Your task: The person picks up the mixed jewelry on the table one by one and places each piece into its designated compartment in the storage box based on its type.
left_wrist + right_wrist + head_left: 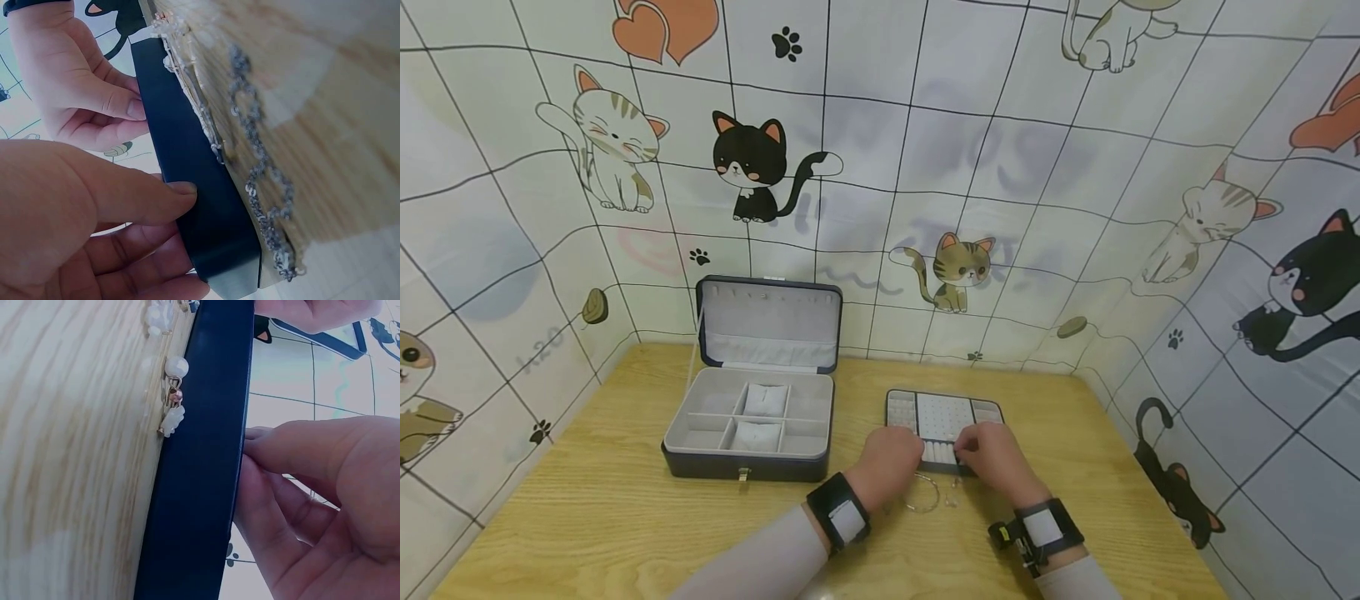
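Observation:
A shallow jewelry tray [946,415] with a dark outer wall and pale lining lies on the table. My left hand [891,460] grips its near left corner, thumb [181,195] on the dark front wall and fingers curled at the side. Over the ring rolls [938,452], my right hand [996,457] has thumb and forefinger brought together close behind the front rim; what they may hold is hidden and I cannot tell. Before the tray lie a bracelet [923,493], a silvery chain [256,162] and an earring [174,397] with a white bead.
An open jewelry box [745,467] stands to the left, lid upright, with two small white cushions [765,401] in its middle compartments. A cloth printed with cats [880,167] hangs round the back and sides of the wooden table [587,525].

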Demonstrator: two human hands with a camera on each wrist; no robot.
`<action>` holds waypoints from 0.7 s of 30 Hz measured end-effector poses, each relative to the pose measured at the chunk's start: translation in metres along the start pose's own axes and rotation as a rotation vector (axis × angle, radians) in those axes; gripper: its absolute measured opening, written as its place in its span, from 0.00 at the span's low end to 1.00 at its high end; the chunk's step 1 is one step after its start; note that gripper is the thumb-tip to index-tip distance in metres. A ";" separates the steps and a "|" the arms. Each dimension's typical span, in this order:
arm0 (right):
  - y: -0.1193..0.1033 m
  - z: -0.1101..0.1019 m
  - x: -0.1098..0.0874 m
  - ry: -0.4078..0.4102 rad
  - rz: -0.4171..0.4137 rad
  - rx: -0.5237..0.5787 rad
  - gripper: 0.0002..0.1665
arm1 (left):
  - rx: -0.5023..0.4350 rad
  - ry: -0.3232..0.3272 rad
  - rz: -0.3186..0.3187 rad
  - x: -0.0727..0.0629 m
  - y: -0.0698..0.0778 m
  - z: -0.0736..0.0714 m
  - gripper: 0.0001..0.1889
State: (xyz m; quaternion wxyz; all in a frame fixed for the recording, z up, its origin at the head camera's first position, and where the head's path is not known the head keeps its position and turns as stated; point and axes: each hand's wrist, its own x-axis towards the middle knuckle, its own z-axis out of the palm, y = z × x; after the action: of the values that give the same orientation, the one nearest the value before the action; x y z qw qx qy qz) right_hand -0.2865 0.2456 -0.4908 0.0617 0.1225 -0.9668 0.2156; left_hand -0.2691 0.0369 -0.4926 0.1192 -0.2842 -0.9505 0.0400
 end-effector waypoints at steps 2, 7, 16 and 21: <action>0.000 0.000 0.000 0.000 0.005 0.002 0.13 | 0.005 0.007 0.001 0.000 0.000 0.000 0.02; 0.000 0.000 0.001 -0.006 0.021 0.026 0.14 | 0.009 0.018 -0.001 0.000 0.000 0.000 0.03; -0.001 -0.005 0.000 -0.016 0.033 0.076 0.13 | -0.023 0.002 -0.001 -0.001 0.000 -0.002 0.03; 0.000 -0.007 -0.001 -0.028 0.011 0.098 0.12 | -0.023 0.009 0.000 0.000 0.000 -0.001 0.03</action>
State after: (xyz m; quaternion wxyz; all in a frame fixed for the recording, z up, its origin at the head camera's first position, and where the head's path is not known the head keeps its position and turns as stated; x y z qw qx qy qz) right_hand -0.2853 0.2485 -0.4844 0.0407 0.1230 -0.9566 0.2611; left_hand -0.2687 0.0367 -0.4920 0.1203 -0.2857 -0.9503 0.0276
